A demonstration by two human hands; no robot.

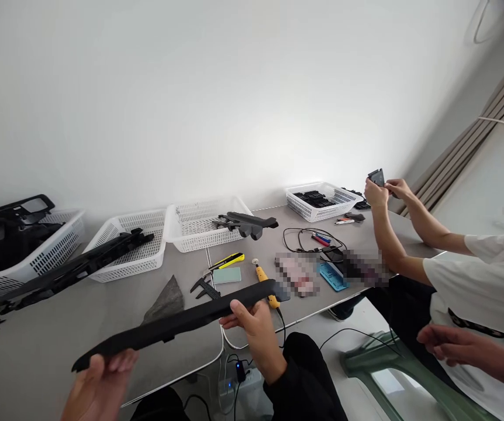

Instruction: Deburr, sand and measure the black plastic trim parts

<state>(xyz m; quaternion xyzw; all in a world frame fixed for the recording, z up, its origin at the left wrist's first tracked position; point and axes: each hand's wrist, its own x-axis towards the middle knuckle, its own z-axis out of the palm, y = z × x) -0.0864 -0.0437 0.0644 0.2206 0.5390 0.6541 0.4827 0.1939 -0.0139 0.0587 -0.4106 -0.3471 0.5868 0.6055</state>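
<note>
A long black plastic trim piece (182, 321) is held slantwise above the front of the table, its right end higher than the left. My left hand (103, 380) grips it near the left end, thumb in front and fingers beneath. Toward the right end, my right hand (254, 330) pinches it with the thumb on top. Behind the piece lie a grey cloth (166, 298), black calipers (204, 289), a pale green block (227, 275) and a yellow utility knife (230, 261). A yellow corded hand tool (261, 278) lies partly hidden behind the piece's right end.
White baskets (131, 263) with black parts line the wall, and long parts jut over their rims. At right, a co-worker's hands (379, 192) hold a small black part. Another person's hand (454, 345) reaches in lower right, above a green stool (410, 374). Cables hang below the table.
</note>
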